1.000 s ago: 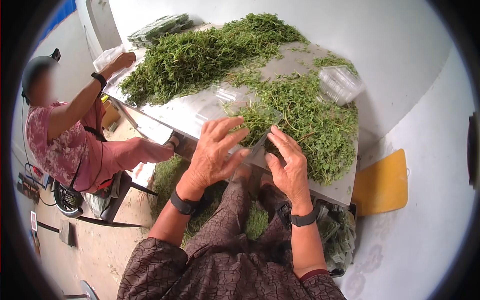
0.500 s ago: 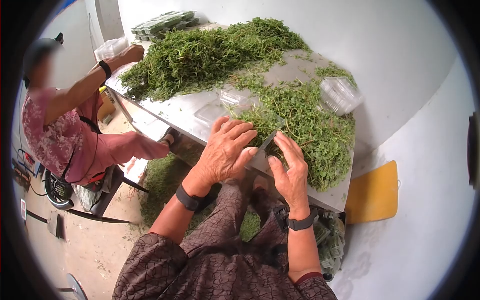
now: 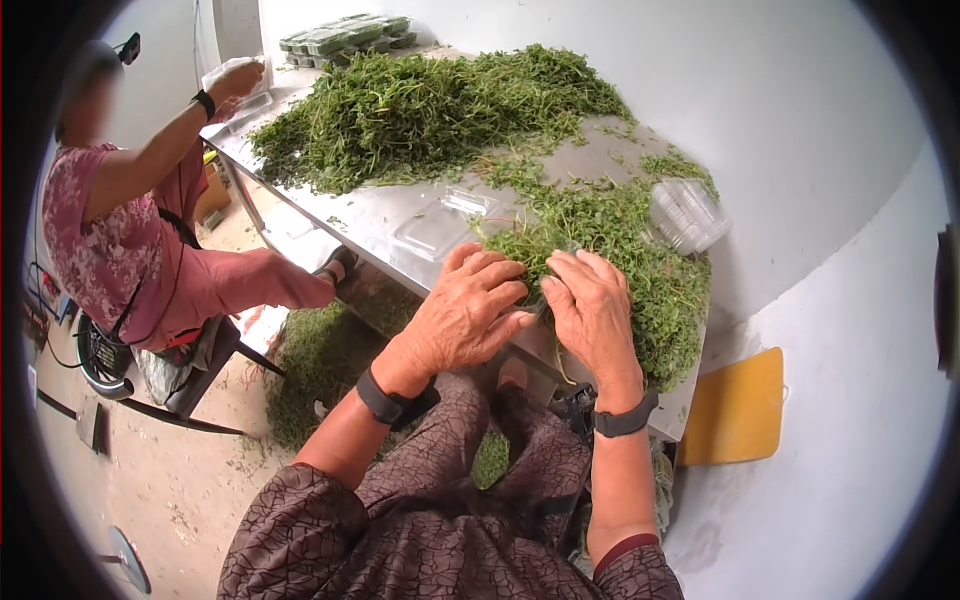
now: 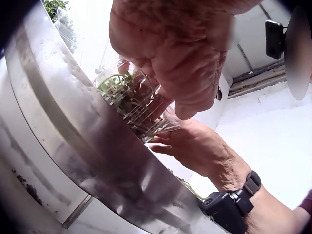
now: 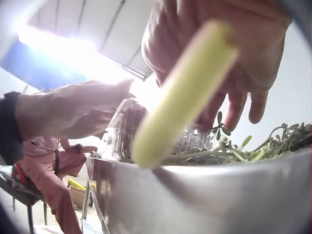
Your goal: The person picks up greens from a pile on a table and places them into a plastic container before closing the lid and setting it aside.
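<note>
A clear plastic box (image 4: 134, 105) filled with leafy green stems sits at the table's near edge between my hands. My left hand (image 3: 462, 312) lies along its left side, fingers loosely bent; in the right wrist view those fingers (image 5: 95, 109) reach to the box's rim. From the other side, my right hand (image 3: 596, 318) arches over with its fingertips down at the box and greens. In the head view both hands hide most of the box. One pale stem (image 5: 185, 97) hangs over the edge, blurred close to the right wrist camera.
Loose greens (image 3: 640, 290) cover the table's right part, with a larger heap (image 3: 420, 115) behind. An open clear box (image 3: 430, 230) lies left of my hands. Stacked boxes (image 3: 690, 215) stand right; filled packs (image 3: 345, 40) at the back. Another person (image 3: 130, 230) sits left.
My right hand has turned palm-down and moved in over the box, its fingers bending more. My left hand has shifted slightly right. The other person's raised hand has moved left and up.
</note>
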A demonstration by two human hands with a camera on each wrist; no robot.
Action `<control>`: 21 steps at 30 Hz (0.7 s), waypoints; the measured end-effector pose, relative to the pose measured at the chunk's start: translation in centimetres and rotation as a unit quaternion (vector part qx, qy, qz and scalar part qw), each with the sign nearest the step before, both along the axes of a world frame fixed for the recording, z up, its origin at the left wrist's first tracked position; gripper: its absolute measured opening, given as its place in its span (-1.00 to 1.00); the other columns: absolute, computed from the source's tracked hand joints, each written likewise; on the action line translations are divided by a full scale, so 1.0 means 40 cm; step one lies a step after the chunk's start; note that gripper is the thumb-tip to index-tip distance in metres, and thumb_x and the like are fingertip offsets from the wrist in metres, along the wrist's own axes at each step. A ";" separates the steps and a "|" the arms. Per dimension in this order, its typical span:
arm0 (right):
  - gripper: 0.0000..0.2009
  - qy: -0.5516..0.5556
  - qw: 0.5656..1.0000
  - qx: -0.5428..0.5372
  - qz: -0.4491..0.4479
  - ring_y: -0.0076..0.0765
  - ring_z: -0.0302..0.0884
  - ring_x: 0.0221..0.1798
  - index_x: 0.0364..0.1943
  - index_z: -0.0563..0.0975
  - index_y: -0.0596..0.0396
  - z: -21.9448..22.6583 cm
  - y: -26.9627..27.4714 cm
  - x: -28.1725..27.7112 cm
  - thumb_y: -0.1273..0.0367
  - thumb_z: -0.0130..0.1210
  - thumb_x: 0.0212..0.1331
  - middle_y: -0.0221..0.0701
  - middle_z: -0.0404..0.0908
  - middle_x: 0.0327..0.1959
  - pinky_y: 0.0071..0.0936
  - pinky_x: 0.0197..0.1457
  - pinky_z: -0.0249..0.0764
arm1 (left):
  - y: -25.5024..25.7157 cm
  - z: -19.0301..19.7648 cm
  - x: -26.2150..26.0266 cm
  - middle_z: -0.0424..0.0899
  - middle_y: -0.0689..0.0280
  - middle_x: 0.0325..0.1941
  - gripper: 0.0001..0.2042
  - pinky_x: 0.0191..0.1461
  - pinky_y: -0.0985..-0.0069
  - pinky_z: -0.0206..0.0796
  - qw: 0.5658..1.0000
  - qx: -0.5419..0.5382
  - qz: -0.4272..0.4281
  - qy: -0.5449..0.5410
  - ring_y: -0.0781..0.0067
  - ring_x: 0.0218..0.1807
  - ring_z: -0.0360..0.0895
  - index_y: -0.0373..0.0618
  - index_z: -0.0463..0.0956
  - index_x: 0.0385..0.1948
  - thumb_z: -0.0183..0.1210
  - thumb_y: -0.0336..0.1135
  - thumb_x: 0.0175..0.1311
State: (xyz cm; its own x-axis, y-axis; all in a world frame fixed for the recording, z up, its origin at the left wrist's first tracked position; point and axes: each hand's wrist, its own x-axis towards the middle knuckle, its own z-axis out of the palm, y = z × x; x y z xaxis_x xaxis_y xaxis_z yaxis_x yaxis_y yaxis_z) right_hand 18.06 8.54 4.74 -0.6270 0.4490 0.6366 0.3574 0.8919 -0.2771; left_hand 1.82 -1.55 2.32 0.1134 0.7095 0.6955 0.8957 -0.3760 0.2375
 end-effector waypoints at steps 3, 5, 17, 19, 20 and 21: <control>-0.78 -0.019 1.000 0.011 0.010 0.04 0.45 -0.01 -0.23 0.60 0.17 0.001 0.000 -0.013 0.31 0.13 0.15 -0.23 0.66 -0.17 -0.11 0.22 0.23 | -0.002 0.006 -0.006 0.55 0.20 -0.04 -0.79 0.33 0.02 0.00 0.999 -0.026 -0.017 -0.005 0.16 0.12 0.42 -0.17 0.55 -0.40 0.20 -0.19 0.13; -0.80 -0.036 0.999 0.004 0.017 0.03 0.45 -0.04 -0.26 0.60 0.16 0.028 -0.020 -0.002 0.32 0.14 0.14 -0.24 0.67 -0.21 -0.11 0.20 0.23 | -0.015 0.022 -0.022 0.55 0.21 -0.02 -0.81 0.35 0.00 -0.04 0.998 -0.044 -0.033 -0.002 0.17 0.14 0.41 -0.14 0.54 -0.42 0.19 -0.21 0.13; -0.75 -0.006 0.998 -0.040 0.043 -0.08 0.52 -0.10 -0.16 0.61 0.15 0.073 -0.044 0.056 0.46 0.17 0.03 -0.21 0.67 -0.18 -0.23 0.04 0.38 | -0.078 0.043 -0.066 0.45 0.19 0.24 -0.68 0.46 0.03 -0.13 0.999 -0.021 0.002 -0.038 0.11 0.31 0.33 -0.04 0.51 -0.03 0.13 -0.30 0.13; -0.74 -0.016 0.999 -0.035 0.024 -0.07 0.52 -0.08 -0.14 0.60 0.16 0.076 -0.017 0.058 0.46 0.17 0.03 -0.20 0.65 -0.12 -0.23 0.07 0.37 | -0.076 0.045 -0.056 0.41 0.16 0.28 -0.67 0.47 0.02 -0.15 0.999 -0.035 0.005 -0.030 0.10 0.33 0.30 -0.06 0.50 0.01 0.10 -0.25 0.20; -0.73 -0.026 0.999 -0.030 0.004 -0.07 0.52 -0.05 -0.13 0.60 0.18 0.077 -0.004 0.055 0.46 0.17 0.03 -0.19 0.63 -0.05 -0.24 0.09 0.37 | -0.071 0.048 -0.048 0.37 0.12 0.31 -0.63 0.48 0.02 -0.17 0.998 -0.054 0.004 -0.016 0.07 0.36 0.26 -0.11 0.46 0.06 0.04 -0.18 0.27; -0.71 -0.040 0.998 -0.042 0.002 -0.07 0.50 0.00 -0.10 0.58 0.20 0.074 0.009 0.049 0.46 0.16 0.04 -0.18 0.62 -0.03 -0.23 0.12 0.35 | -0.065 0.050 -0.039 0.32 0.08 0.34 -0.58 0.50 0.03 -0.19 0.997 -0.074 0.003 -0.003 0.05 0.39 0.22 -0.16 0.43 0.12 -0.02 -0.11 0.33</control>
State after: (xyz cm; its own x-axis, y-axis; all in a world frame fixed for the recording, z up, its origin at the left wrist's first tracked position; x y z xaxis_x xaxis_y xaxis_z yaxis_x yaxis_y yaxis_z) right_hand 20.02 8.90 7.72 -0.6762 0.4969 0.5439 0.3790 0.8677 -0.3216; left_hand 0.24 -4.15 4.31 0.1058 0.8053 0.5833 0.8962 -0.3314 0.2949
